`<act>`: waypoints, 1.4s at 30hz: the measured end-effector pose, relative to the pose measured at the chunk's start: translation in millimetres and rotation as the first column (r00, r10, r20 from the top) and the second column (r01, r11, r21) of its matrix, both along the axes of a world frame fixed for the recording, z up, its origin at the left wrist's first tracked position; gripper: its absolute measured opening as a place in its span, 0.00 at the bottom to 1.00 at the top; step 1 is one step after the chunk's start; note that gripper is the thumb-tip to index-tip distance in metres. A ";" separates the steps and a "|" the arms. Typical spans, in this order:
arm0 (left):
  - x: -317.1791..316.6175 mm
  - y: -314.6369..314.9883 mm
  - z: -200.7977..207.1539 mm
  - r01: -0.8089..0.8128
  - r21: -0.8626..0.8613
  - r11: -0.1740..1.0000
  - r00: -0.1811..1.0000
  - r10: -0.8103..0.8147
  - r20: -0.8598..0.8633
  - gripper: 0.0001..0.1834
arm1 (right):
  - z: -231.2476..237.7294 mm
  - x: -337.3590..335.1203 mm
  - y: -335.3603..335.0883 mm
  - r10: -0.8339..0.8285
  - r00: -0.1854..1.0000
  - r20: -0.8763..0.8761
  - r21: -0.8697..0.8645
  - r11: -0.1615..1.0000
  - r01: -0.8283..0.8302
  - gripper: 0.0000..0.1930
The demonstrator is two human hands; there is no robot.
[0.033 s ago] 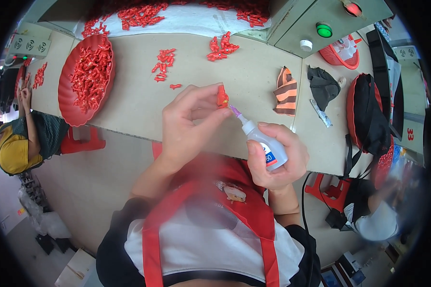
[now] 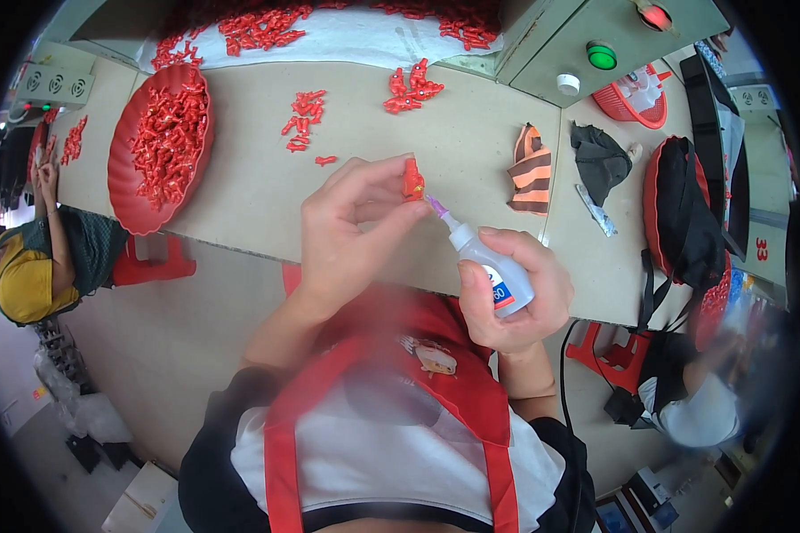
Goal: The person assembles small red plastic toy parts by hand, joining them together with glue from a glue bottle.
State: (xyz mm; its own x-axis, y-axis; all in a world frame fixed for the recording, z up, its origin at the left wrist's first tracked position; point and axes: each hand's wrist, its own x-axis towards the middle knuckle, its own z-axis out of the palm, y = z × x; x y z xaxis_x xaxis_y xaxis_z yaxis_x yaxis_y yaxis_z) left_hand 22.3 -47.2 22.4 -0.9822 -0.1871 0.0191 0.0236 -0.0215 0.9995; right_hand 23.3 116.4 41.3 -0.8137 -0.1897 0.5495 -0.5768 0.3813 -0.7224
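Note:
Between the thumb and fingers of my left hand is a small red figurine, held up over the table's near edge. My right hand is wrapped round a clear glue bottle with a blue and white label. The bottle tilts up to the left, and its purple nozzle comes right beside the figurine's lower end; whether they touch I cannot tell. Beyond my hands, small red pieces and another little cluster of red pieces lie on the table.
At the left stands a red scalloped bowl full of red pieces. Right of my hands lie a striped cloth, a dark cloth and a black bag. A grey machine borders the back. Co-workers sit at both sides.

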 end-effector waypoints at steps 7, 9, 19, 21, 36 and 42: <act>0.5 -0.6 -0.1 0.011 0.010 1.000 1.000 -0.011 -0.002 0.18 | -0.3 -1.3 -1.7 -0.007 1.000 -0.010 -0.012 1.000 0.007 0.13; 0.3 -0.3 -0.3 0.011 0.013 1.000 1.000 -0.011 -0.004 0.18 | -0.7 -1.6 -0.7 -0.011 1.000 -0.005 -0.012 1.000 0.011 0.13; -0.8 -2.2 -2.1 0.003 -0.018 1.000 0.999 -0.004 -0.038 0.18 | 0.9 -2.8 -2.3 -0.017 1.000 0.010 -0.018 1.000 0.018 0.13; -0.6 -5.7 -2.4 -0.020 -0.038 0.999 0.998 0.017 -0.057 0.18 | 1.9 -6.0 -6.9 -0.014 1.000 -0.001 -0.020 1.000 0.014 0.13; 45.0 -101.4 -29.7 -0.245 0.348 0.905 0.965 0.193 0.178 0.18 | -56.5 -82.2 -120.9 0.221 0.678 0.701 0.016 0.946 -0.325 0.07; 50.0 -106.7 -32.7 -0.247 0.391 0.887 0.968 0.213 0.129 0.18 | -41.7 -92.8 -142.2 0.129 0.906 0.402 0.599 0.711 -0.367 0.10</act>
